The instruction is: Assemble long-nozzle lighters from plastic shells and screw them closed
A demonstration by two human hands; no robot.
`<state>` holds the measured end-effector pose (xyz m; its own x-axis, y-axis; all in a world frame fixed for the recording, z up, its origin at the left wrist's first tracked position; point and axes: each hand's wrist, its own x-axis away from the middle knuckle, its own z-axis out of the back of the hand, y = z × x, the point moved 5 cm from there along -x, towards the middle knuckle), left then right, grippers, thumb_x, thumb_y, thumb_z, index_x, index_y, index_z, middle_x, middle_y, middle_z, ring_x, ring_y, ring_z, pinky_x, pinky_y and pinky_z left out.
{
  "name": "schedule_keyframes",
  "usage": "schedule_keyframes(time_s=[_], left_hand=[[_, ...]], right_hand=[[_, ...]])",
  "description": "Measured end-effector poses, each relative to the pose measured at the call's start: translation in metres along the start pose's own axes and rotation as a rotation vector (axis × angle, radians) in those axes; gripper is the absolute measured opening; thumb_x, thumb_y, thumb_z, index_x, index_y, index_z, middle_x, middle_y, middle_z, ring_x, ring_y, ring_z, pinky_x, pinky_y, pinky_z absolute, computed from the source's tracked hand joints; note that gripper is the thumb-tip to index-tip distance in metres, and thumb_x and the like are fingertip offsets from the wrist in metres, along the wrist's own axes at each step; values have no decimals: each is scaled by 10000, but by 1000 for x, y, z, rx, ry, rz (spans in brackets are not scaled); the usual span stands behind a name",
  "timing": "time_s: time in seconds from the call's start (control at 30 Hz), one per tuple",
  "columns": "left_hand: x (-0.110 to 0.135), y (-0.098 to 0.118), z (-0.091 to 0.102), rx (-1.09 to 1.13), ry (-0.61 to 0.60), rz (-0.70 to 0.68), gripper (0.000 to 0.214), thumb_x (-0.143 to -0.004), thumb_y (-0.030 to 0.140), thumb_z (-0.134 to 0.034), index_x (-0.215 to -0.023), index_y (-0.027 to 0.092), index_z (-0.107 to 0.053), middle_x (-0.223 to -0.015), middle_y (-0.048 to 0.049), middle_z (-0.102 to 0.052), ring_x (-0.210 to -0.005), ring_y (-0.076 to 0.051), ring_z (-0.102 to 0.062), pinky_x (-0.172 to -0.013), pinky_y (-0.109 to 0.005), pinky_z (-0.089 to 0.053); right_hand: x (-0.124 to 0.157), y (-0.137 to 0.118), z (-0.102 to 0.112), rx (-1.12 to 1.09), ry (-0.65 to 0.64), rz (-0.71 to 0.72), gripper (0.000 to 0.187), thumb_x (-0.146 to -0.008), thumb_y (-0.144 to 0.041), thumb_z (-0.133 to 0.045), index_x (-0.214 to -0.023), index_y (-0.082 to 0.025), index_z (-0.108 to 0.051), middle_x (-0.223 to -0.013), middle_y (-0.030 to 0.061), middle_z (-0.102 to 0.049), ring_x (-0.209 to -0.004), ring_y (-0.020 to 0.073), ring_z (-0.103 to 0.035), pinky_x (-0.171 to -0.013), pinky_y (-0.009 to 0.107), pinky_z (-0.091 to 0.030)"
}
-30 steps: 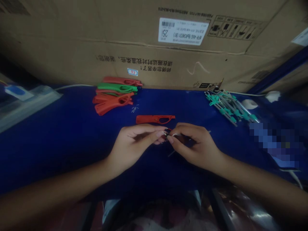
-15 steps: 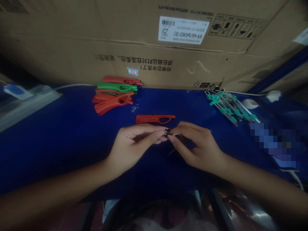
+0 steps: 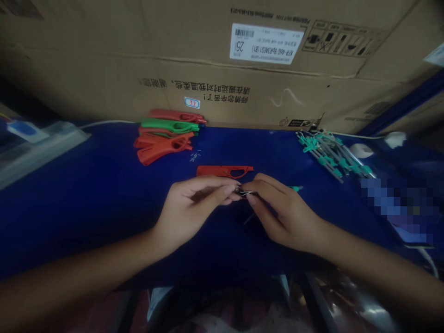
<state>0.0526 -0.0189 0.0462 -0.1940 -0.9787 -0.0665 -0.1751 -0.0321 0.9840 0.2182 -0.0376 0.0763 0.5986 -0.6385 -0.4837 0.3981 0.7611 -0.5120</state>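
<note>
My left hand (image 3: 194, 201) and my right hand (image 3: 282, 203) meet over the table, both closed in a pinch on a small dark piece with light wires (image 3: 245, 192). Fingertips cover much of this piece, so its exact kind is unclear. A teal tip (image 3: 296, 188) sticks out behind my right hand. Below the fingers shows a thin grey rod (image 3: 249, 218). Just beyond my hands lies a red lighter handle shell (image 3: 217, 171) with a trigger opening.
Several red and green lighter shells (image 3: 166, 145) are piled at the back left, beside tiny pale pins (image 3: 194, 156). Metal tubes with teal parts (image 3: 328, 152) lie at the back right, near a blurred-out object (image 3: 395, 208). A cardboard box (image 3: 114, 69) stands behind.
The thumb and fingers of my right hand have shifted slightly, showing more of the light wires. The teal tip now shows behind that hand. My left hand has hardly moved.
</note>
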Motion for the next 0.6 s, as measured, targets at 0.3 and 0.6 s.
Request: schedule_keyframes(time_s=[0.3,0.6], left_hand=[[-1,0,-1,-18,-40,11,92,-858,223,-765,-942,201,-797,-881,1,-804,-802,-124,-775,-763,-154,-633],[-2,-1,1,-2,-44,40,107,-859,263,-767,-935,189,-785,-881,-21,-800,-790,-146,-777,-747,-192,-640]], right_hand=[[2,3,0,-23,0,37,219,-1003,-77,-425,-1140,-110,-593,-912,87,-578,-819,161,-544,-735,295,-507],[2,10,1,-115,57,-35,229,-994,-112,-498,-1117,-163,-684,-780,13,-629,-700,111,-601,-656,242,-516]])
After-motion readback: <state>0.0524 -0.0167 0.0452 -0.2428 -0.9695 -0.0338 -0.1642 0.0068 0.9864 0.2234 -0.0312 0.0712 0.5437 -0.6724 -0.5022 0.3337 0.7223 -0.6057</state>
